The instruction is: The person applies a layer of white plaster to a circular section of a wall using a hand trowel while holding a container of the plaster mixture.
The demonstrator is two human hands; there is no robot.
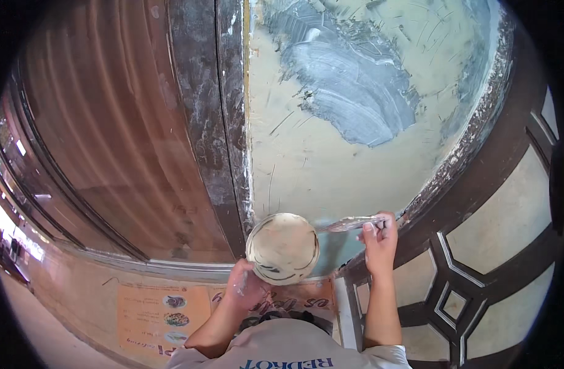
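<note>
My left hand [250, 286] grips the lower left edge of a round tub [282, 248], its cream-coloured inside smeared and marked with dark streaks. White residue coats the fingers. In my right hand [380, 241] is a putty knife [351, 225], caked with pale paste and held almost level. Its far end points left toward the tub's rim; whether they touch I cannot tell. Both hands are in front of a pale wall panel [331, 175], which bears a large blue-grey smeared patch [355, 92] higher up.
A dark, paint-specked frame post [205, 123] and a brown glazed panel [110, 123] stand at the left. To the right is a dark lattice [478, 289] with pale panes. Orange printed sheets [162, 307] hang or lie low at the left.
</note>
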